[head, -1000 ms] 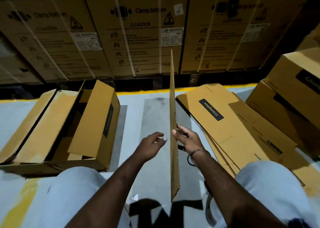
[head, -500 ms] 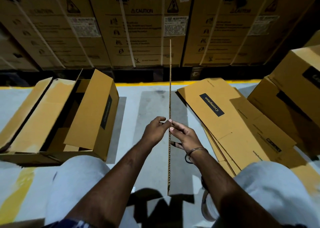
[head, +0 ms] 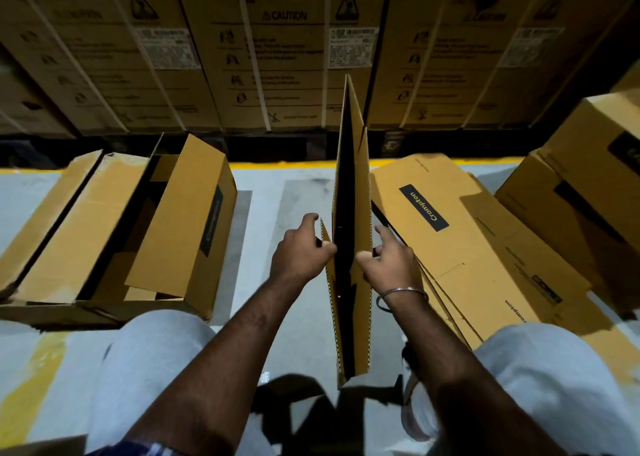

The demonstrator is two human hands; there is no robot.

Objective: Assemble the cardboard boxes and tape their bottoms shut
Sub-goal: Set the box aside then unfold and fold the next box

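Two hands are working one flattened brown cardboard box (head: 362, 213), standing on edge on the grey floor (head: 298, 199) between the knees. Left hand (head: 299, 251) is pinching its left panel, right hand (head: 389, 261) is gripping the right panel (index finger sticking out), a dark gap showing between panels. Stack of flat brown boxes (head: 460, 247) is lying just right; an open box (head: 145, 220) is sitting left.

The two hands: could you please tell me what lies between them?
In the head view, the upright flattened box, just starting to open, stands between the left hand and right hand; each pinches one side.
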